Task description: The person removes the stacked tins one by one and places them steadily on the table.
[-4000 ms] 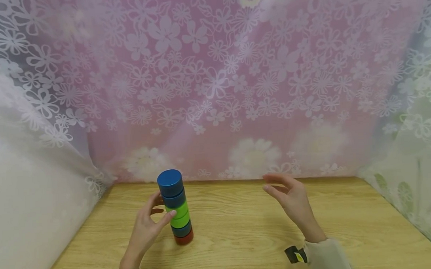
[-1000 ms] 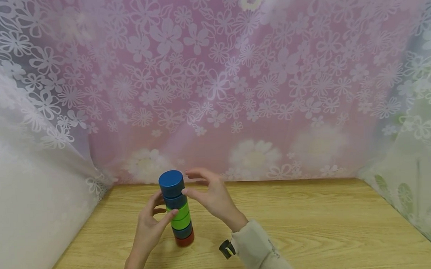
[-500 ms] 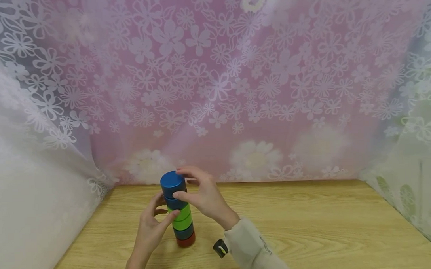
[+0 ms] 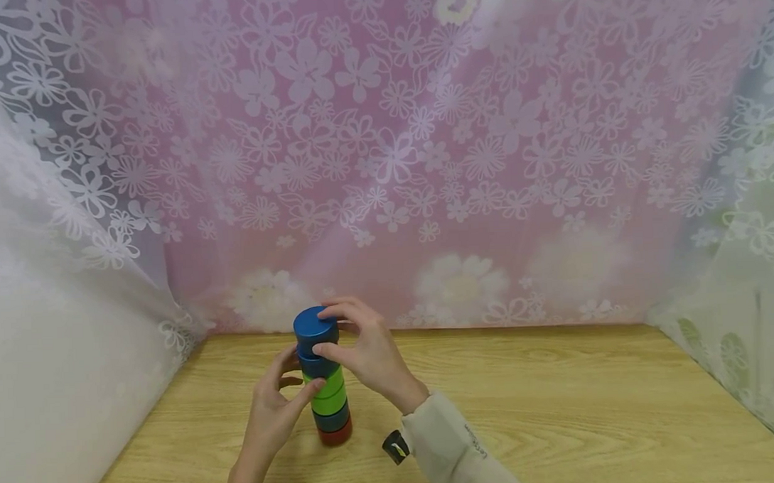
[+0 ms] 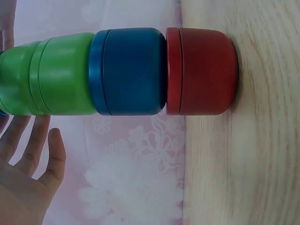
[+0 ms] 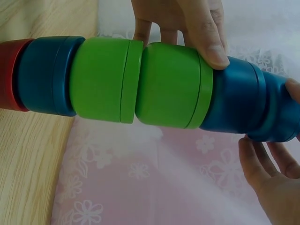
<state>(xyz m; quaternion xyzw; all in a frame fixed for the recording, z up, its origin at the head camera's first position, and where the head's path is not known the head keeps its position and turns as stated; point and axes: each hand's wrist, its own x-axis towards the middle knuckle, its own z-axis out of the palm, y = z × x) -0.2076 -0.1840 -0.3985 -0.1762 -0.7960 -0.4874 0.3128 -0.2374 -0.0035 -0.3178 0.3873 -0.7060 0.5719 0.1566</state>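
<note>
Atop the stack [image 4: 331, 400], your right hand [image 4: 373, 356] is pinching the blue canister [image 4: 308, 335], your left hand [image 4: 269, 403] gripping lower, ideally bracing firmly.

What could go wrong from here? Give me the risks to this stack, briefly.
The top blue canister looks off-centre over the blue canister below, so it might slip off if the right fingers let go.

The tall stack bends slightly between the two green canisters, so it could topple if the left fingers ease off.
</note>
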